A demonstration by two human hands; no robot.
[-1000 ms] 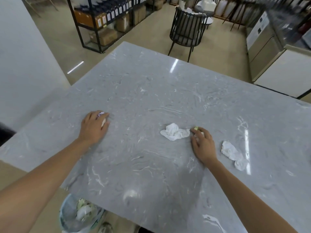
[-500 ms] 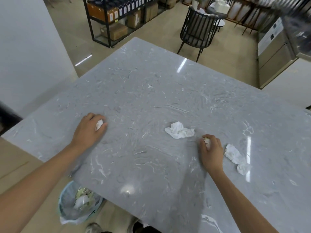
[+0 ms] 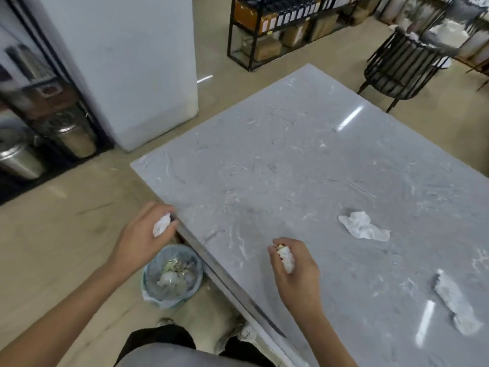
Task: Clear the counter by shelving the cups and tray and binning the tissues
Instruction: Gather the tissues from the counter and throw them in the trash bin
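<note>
While both fists clench tissue wads, the left hand [image 3: 140, 239] w/ its wad [image 3: 161, 225] hangs off the counter [image 3: 291, 160] edge, bin [image 3: 172, 276] on the floor just below and nearer the body. Right hand [image 3: 296, 271] w/ its wad [image 3: 286, 258] is over the counter, farther from the bin. Two loose tissues [image 3: 362, 229] [image 3: 455, 303] lie to its right.

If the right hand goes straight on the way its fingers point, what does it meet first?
Nothing close: the right hand, shut on a tissue, points across bare counter; its far-left edge seems first, though depth is unclear.
</note>
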